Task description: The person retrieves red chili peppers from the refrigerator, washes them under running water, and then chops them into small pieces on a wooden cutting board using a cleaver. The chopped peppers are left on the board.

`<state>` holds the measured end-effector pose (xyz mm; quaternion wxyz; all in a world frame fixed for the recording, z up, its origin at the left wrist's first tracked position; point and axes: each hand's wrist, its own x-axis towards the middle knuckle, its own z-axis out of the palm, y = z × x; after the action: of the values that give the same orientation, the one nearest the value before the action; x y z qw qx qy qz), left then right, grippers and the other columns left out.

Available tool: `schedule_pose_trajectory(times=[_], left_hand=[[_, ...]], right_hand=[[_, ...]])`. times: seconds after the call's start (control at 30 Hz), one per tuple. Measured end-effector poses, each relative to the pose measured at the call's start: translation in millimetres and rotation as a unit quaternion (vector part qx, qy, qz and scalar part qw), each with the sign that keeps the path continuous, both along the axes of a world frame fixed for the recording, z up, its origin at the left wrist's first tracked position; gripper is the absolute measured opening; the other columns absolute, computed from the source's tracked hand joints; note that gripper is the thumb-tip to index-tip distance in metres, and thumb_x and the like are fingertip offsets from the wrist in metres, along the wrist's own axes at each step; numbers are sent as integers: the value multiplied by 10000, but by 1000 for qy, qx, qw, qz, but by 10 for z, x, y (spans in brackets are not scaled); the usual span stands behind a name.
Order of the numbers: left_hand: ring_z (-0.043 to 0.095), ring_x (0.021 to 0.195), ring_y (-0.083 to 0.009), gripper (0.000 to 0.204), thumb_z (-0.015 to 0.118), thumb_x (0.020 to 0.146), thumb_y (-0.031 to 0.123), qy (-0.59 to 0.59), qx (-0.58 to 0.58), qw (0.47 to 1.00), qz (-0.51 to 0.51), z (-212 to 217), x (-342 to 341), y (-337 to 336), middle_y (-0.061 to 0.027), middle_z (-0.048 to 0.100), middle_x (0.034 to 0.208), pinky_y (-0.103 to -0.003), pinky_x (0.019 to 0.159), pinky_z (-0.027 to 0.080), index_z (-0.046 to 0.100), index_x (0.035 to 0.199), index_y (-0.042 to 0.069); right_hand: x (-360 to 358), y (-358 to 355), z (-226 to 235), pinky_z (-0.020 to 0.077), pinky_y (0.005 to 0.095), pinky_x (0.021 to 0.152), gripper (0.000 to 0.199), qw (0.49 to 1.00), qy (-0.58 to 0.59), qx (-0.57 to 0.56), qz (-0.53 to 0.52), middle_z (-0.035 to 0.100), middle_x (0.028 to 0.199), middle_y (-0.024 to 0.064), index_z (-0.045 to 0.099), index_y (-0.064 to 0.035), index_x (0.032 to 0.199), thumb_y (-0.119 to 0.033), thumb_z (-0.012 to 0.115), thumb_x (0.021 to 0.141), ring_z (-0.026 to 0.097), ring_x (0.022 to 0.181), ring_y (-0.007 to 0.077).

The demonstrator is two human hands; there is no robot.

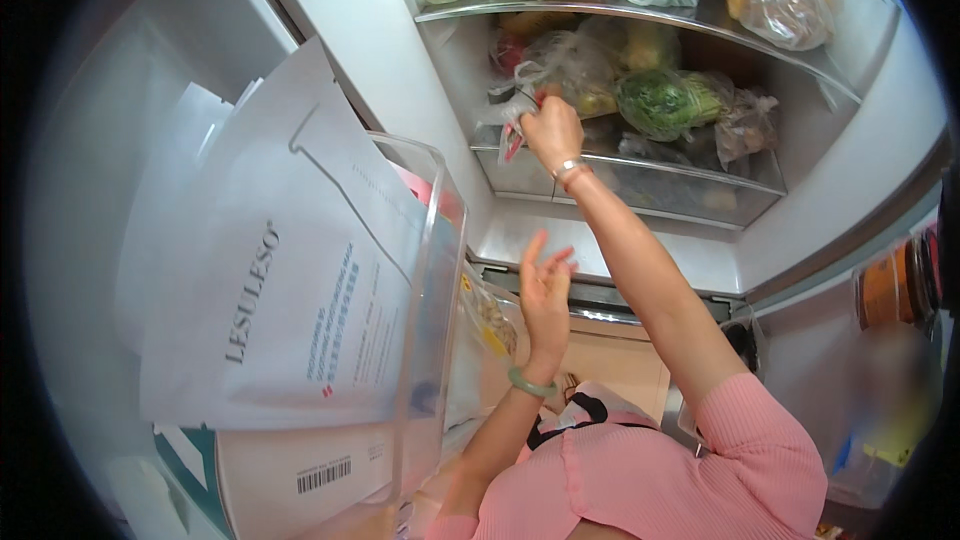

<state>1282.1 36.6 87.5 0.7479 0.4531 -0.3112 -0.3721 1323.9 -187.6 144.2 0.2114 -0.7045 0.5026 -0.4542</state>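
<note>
My right hand [553, 130] reaches into the open fridge at the front left of the middle shelf. Its fingers are closed on a small clear plastic packet with pink-red parts [513, 142], partly hidden behind the hand. Beyond it on that shelf lie a clear bag of produce [575, 65], a bagged leafy green vegetable [668, 102] and a crumpled bag of brownish food [746, 128]. My left hand [546, 290] is lower and nearer, in the air before the fridge, holding nothing, its fingers apart and slightly curled.
The fridge's upper shelf [640, 10] holds several bagged vegetables. At the left, a clear door bin [435, 240] carries a large white pouch [270, 270] and a white box [310, 470]. The right door holds a jar with an orange label [885, 288]. A lower drawer [640, 188] sits beneath the middle shelf.
</note>
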Motion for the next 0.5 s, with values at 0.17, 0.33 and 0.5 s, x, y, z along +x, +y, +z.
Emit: schedule_pose_trajectory(times=[0.17, 0.33, 0.5], left_hand=[[617, 986, -159, 295, 505, 975, 91, 2, 97, 989, -113, -327, -71, 311, -72, 607, 1165, -288, 871, 499, 527, 1253, -5], [619, 991, -167, 286, 494, 986, 119, 21, 148, 977, -153, -411, -84, 621, -96, 604, 1170, -274, 833, 516, 529, 1243, -1], [610, 930, -158, 327, 502, 981, 127, 66, 189, 980, -15, -580, 24, 1056, -102, 585, 1169, -274, 776, 522, 485, 1291, 26]], right_hand=[[589, -458, 140, 522, 470, 783, 303, 987, 153, 43, 6, 673, 957, 230, 553, -25, 1031, -183, 641, 788, 659, 926, 391], [660, -964, -171, 523, 450, 794, 336, 980, 148, 64, 117, 675, 985, 225, 608, -17, 1045, -188, 647, 759, 657, 944, 375], [320, -717, -6, 490, 399, 850, 395, 981, 14, 14, 195, 676, 1016, 224, 614, 18, 1154, -153, 598, 798, 641, 962, 352]])
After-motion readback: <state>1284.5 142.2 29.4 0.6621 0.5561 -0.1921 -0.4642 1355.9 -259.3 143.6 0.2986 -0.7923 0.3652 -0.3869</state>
